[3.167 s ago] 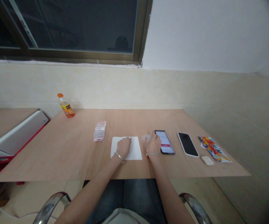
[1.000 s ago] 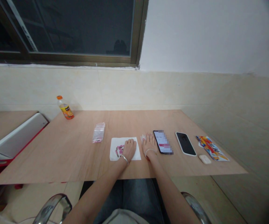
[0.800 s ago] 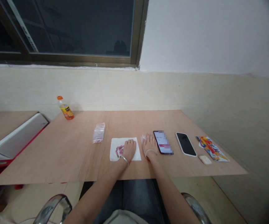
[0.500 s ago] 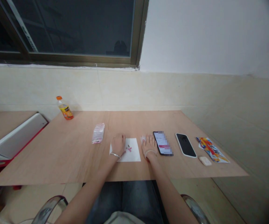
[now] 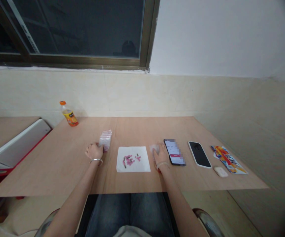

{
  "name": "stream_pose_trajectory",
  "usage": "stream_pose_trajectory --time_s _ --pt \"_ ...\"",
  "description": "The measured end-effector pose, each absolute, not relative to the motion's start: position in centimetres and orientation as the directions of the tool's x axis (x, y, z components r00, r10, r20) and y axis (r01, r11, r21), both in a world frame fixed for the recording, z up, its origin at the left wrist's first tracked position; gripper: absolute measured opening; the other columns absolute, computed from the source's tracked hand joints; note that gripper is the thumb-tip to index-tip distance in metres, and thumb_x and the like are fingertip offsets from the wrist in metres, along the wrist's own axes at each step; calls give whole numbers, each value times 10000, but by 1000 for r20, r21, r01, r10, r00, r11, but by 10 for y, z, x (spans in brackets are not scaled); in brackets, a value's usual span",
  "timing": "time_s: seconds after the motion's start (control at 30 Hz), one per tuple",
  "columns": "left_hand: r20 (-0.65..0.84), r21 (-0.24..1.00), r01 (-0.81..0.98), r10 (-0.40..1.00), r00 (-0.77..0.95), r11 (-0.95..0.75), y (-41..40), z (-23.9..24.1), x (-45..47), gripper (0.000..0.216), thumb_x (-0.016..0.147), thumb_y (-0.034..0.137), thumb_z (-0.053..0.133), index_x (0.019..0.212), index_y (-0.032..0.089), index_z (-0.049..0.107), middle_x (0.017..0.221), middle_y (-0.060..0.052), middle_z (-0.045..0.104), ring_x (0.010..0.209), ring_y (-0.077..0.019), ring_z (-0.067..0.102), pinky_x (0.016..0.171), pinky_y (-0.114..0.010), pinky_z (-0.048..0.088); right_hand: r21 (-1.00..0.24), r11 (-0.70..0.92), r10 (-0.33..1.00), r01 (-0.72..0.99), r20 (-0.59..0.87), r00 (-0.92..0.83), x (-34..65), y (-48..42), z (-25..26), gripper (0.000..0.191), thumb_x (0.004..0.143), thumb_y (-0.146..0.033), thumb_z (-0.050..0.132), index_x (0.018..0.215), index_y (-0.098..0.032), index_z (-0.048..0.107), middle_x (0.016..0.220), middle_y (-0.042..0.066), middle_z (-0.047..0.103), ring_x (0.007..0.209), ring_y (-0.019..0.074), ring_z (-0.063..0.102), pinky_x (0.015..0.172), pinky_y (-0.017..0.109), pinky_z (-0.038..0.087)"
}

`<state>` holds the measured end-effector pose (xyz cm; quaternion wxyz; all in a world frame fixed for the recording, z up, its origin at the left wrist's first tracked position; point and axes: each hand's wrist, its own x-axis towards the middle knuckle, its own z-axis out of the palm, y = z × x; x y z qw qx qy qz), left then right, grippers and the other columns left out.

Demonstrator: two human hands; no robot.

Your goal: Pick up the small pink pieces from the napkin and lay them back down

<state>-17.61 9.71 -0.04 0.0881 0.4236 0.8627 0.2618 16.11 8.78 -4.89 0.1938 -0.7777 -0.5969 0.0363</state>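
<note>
The left hand (image 5: 94,151) has just come off the paper (image 5: 144,167) and gone over to the stack of bags (image 5: 105,138), its thumb side touching their near edge; whether it has pinched one, I can't tell from here. That leaves the small pink pieces (image 5: 129,160) uncovered on the paper, a larger group to the left and a few to the right, some darker ones among them. To me the gap makes them look divided, with the bags now getting the attention. The right hand (image 5: 161,156) lies spread on the desk (image 5: 63,171), not clenched, its fingers against a clear bag (image 5: 153,147).

As for writing, little is legible. The bottle (image 5: 69,114) has a yellow label with a dark patch, its lettering too small. The lit phone (image 5: 171,149) shows a pink bar, partly blocked out by pixels. The bright packet (image 5: 228,159) carries bold print I can't make out.
</note>
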Motion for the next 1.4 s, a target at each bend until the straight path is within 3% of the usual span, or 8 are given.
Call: stream_pose_trajectory --time_s 0.33,0.47,0.6,0.67,0.77,0.9,1.0,1.4 --pt "101 660 625 775 -624 417 106 -3 -185 160 675 255 546 785 157 609 818 -95 663 810 -252 605 681 -322 420 -575 -40 851 817 408 329 160 85 -35 436 888 -335 300 1048 -87 622 1145 170 577 1128 252 453 990 399 309" --pt "115 773 555 791 -601 309 99 13 -178 238 694 253 533 875 111 594 818 -68 650 725 -178 605 608 -251 441 -730 -48 681 682 476 557 155 72 -8 366 840 -393 390 842 -125 639 874 132 614 874 235 525 816 361 406" --pt "118 867 475 862 -493 153 75 30 -150 333 672 282 566 961 126 618 702 -5 634 591 -126 580 516 -205 431 -958 -22 633 287 208 745 128 49 23 297 778 -457 475 655 -188 506 528 -29 450 507 127 419 501 250 362" --pt "171 931 363 904 -392 -19 58 37 -131 296 668 341 588 858 126 662 665 -15 634 574 -128 554 516 -220 426 -995 26 733 93 82 675 108 35 36 328 708 -502 558 616 -204 457 465 -71 378 445 95 358 430 219 295" --pt "219 946 297 936 -277 -134 31 46 -103 250 651 360 622 743 137 687 691 -34 661 573 -123 527 525 -231 414 -961 -149 955 -235 -202 217 80 17 50 412 655 -584 597 596 -205 447 392 -115 266 343 56 228 344 202 146" --pt "262 931 299 952 -156 -208 1 54 -80 164 689 309 620 724 174 706 708 -29 677 585 -115 520 524 -218 385 -832 -343 939 -436 -287 -190 68 2 63 440 679 -597 598 582 -191 455 364 -145 151 320 32 109 330 198 65" --pt "329 910 301 939 -103 -286 -12 58 -76 124 711 251 609 742 194 715 765 -37 690 641 -126 551 554 -219 408 -798 -380 921 -469 -281 -269 75 -4 68 459 671 -537 655 533 -198 378 361 -143 173 321 23 115 330 203 54" --pt "451 853 401 860 -241 -335 -25 62 -79 133 745 235 600 787 204 722 805 -50 681 701 -140 586 540 -215 411 -834 -445 864 -326 -305 -400 83 -13 79 381 559 -440 771 748 -148 616 421 -121 349 325 0 214 356 204 75"
